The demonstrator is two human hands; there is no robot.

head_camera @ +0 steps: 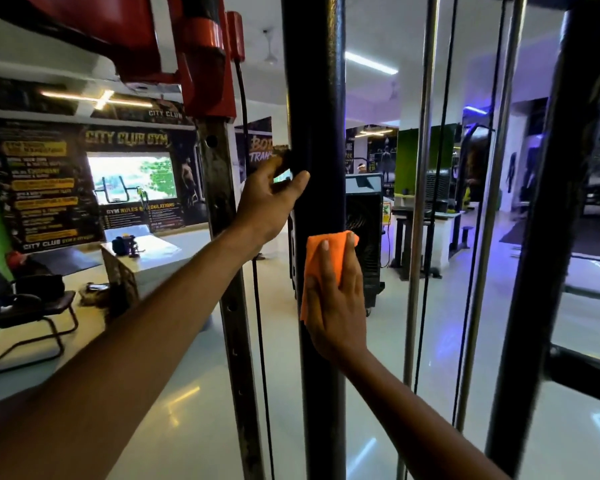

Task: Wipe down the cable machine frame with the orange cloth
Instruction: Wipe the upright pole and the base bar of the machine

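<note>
— So, biggest item first?

— Tall black round steel upright of the cable machine frame, dead centre, running top to bottom of view. Left of it, a rusty perforated square post with a glossy red carriage clamped at the top and a thin black cable hanging beside it. Right of it, two chrome guide rods and another black upright.

— Background?

— Gym hall, pale shiny floor. Black and yellow wall posters far left, a black cantilever chair below them, a white reception surface carrying small dark items.

— Hands?

— Left hand is up at the left side of the central upright, thumb laid on the front face, fingers curled round behind it: the grip is closed on the upright. Right hand sits lower on the same upright, fingers straight and together, pressing flat; that grip is open.

— And the cloth?

— Small orange folded cloth is pinned between the right palm and the front of the upright, its top edge and left edge showing past the fingers. Well below the left hand.
</note>
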